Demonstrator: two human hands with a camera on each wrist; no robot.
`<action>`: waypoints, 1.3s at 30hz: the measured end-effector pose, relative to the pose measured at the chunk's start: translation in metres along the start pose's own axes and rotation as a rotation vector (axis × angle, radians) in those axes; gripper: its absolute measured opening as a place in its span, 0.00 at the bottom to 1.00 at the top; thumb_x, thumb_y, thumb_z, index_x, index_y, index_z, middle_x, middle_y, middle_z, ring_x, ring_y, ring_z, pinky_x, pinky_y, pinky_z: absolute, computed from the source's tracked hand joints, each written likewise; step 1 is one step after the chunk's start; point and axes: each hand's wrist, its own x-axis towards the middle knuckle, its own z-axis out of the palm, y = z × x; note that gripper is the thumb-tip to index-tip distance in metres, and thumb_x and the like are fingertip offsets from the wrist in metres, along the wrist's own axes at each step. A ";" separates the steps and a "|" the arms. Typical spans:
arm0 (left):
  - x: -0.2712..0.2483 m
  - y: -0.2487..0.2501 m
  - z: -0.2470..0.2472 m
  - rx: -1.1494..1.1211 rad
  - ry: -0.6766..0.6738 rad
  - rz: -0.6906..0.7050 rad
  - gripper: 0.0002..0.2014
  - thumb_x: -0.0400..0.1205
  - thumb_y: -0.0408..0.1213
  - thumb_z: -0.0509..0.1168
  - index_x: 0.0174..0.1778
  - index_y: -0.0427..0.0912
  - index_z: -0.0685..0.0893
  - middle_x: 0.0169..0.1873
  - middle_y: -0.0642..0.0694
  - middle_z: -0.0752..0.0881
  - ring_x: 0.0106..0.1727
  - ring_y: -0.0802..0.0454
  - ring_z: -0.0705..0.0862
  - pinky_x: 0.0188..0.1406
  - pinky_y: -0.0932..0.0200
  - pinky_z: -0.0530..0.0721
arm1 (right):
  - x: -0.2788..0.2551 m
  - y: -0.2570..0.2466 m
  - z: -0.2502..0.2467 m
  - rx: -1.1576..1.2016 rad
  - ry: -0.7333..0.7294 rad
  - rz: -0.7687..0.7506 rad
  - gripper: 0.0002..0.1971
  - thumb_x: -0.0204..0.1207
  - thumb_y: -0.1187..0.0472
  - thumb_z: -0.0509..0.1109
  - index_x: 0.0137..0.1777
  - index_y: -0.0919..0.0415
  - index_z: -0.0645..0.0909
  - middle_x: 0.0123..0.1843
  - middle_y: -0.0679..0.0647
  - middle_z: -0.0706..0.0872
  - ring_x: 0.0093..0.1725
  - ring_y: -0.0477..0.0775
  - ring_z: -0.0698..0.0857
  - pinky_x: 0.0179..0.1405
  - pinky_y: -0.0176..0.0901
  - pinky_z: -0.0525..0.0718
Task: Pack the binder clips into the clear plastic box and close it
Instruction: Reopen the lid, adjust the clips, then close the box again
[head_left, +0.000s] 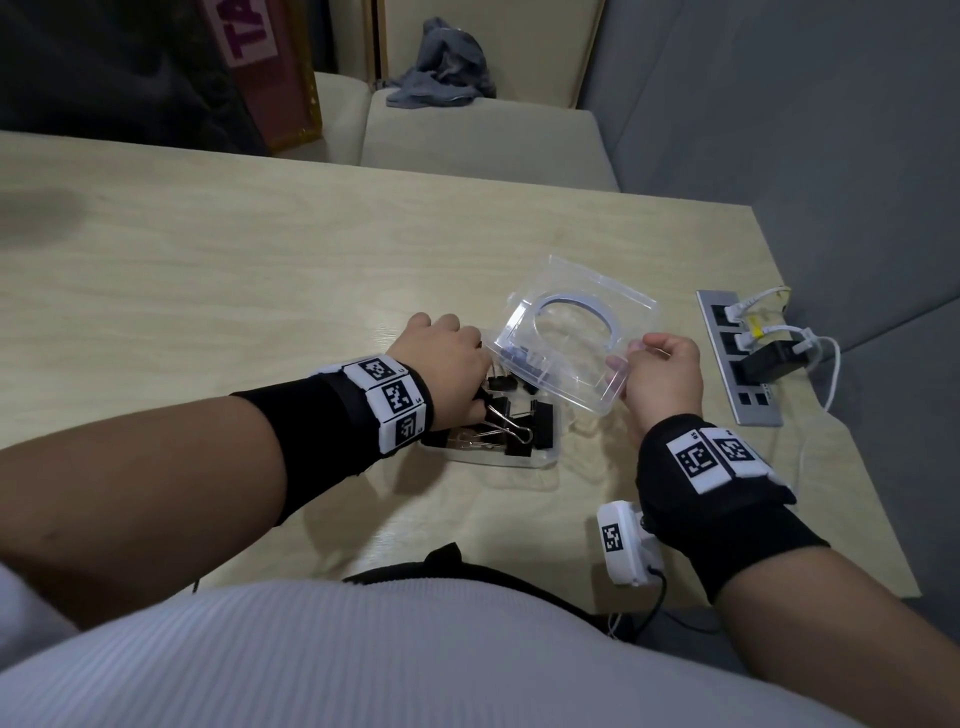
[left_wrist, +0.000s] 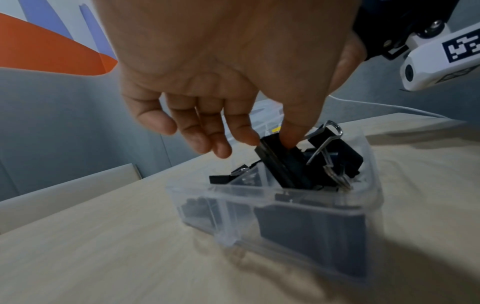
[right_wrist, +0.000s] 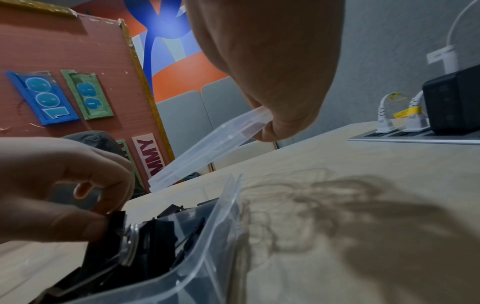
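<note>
Ribbed white fabric (head_left: 363, 665) of the person's top fills the bottom of the head view, with both forearms reaching over it onto the pale wooden table (head_left: 208, 270). From up there the left hand (head_left: 447, 358) dips into the clear plastic box (head_left: 530, 457), its fingers hidden behind the knuckles. Only the left wrist view shows them: thumb and forefinger pinch one black binder clip (left_wrist: 283, 164) that stands tilted above the pile of binder clips (head_left: 519, 426) already in the box, while the other fingers hang loose. That view also shows a divider wall inside the box.

Over on the other side, the right hand (head_left: 662, 374) holds the clear lid (head_left: 571, 338) by its near corner, raised and slanted over the box's far side. The right wrist view shows thumb and curled fingers clamped on the lid's rim (right_wrist: 249, 121), seen edge-on, and the box wall (right_wrist: 207, 246) just below.

A power strip (head_left: 737, 358) with plugs lies near the table's right edge.
</note>
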 end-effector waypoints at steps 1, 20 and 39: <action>0.000 0.000 0.000 0.004 -0.012 0.000 0.21 0.75 0.55 0.62 0.57 0.45 0.84 0.53 0.46 0.83 0.58 0.42 0.78 0.53 0.48 0.73 | 0.000 -0.001 0.000 -0.007 -0.002 -0.002 0.06 0.82 0.65 0.61 0.56 0.55 0.73 0.55 0.53 0.81 0.45 0.51 0.90 0.35 0.37 0.84; 0.008 -0.006 -0.005 -0.043 -0.236 0.166 0.14 0.80 0.51 0.64 0.47 0.45 0.87 0.46 0.46 0.87 0.47 0.43 0.85 0.35 0.55 0.76 | 0.004 0.003 0.001 -0.016 0.022 -0.017 0.06 0.82 0.65 0.61 0.52 0.52 0.73 0.54 0.52 0.82 0.44 0.50 0.91 0.45 0.46 0.89; 0.009 -0.051 -0.001 -0.473 0.055 -0.279 0.16 0.85 0.45 0.52 0.52 0.39 0.82 0.45 0.39 0.88 0.42 0.43 0.80 0.42 0.53 0.77 | -0.004 0.005 0.004 0.030 -0.123 0.025 0.11 0.82 0.69 0.61 0.47 0.50 0.73 0.62 0.57 0.82 0.43 0.47 0.90 0.42 0.45 0.89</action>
